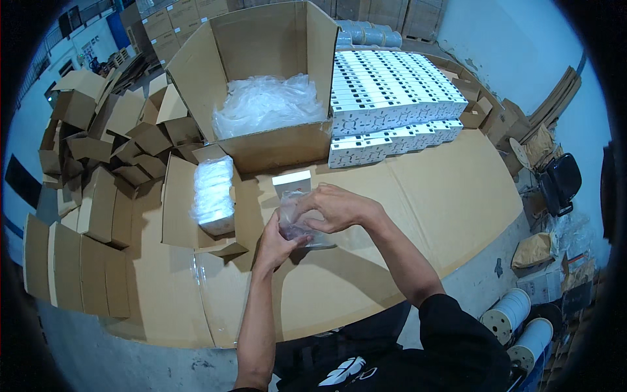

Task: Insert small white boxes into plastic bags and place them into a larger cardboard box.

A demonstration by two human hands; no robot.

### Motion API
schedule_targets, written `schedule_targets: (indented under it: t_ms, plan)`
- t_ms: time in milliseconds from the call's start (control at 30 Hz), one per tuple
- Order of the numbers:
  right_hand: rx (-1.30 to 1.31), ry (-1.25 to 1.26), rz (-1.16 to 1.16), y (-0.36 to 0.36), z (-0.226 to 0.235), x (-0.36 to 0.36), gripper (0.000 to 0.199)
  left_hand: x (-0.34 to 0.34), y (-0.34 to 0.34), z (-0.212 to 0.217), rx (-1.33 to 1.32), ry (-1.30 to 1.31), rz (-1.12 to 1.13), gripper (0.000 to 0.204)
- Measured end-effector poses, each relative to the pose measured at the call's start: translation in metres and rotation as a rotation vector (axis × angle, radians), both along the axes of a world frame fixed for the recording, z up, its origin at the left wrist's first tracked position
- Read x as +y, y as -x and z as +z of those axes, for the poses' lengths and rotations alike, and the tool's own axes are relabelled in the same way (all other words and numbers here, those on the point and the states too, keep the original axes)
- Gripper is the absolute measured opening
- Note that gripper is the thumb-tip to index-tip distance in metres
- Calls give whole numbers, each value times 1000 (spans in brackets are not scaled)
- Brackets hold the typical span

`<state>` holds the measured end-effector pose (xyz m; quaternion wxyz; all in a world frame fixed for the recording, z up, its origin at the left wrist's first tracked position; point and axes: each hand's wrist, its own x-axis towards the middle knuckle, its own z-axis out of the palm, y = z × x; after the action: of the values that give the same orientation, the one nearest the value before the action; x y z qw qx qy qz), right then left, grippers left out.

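A clear plastic bag (315,242) is between my two hands above the cardboard-covered table. My left hand (277,243) grips the lower left side of the bag, thumb and fingers closed on it. From the right, my right hand (339,206) bends over with its fingers at the bag's upper part, closed on the plastic. Just beyond the bag stands a small white box (292,181); its lower part is hidden, so I cannot tell whether it is inside or behind the bag.
An open carton (201,225) with wrapped white boxes (214,189) stands left of my hands. Behind it, a large carton (281,149) holds clear plastic bags (271,104). White printed boxes (392,91) are stacked back right. Empty cartons (98,209) crowd the left; cable spools (508,313) sit lower right.
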<state>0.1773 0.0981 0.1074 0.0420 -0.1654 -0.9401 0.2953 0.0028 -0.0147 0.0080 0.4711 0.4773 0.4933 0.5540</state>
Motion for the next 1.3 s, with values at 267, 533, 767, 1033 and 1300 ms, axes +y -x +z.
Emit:
schedule_targets:
  t_ms: [267,533,767,1033,1300]
  plan:
    - [541,81,-282,-3,-3,16,34,-1,7,-7,68,121,20,67]
    - [831,625,-566,0,-98,40,40,-2,12,2,73,116,77,63]
    - [835,676,-439,9,-107,42,41,-4,12,8,129,141,79,63]
    - [1149,677,-555,4,-103,54,31,-2,18,0,78,117,36,66]
    - [1322,915,-537,17,-100,43,26,-2,17,2,73,138,41,65]
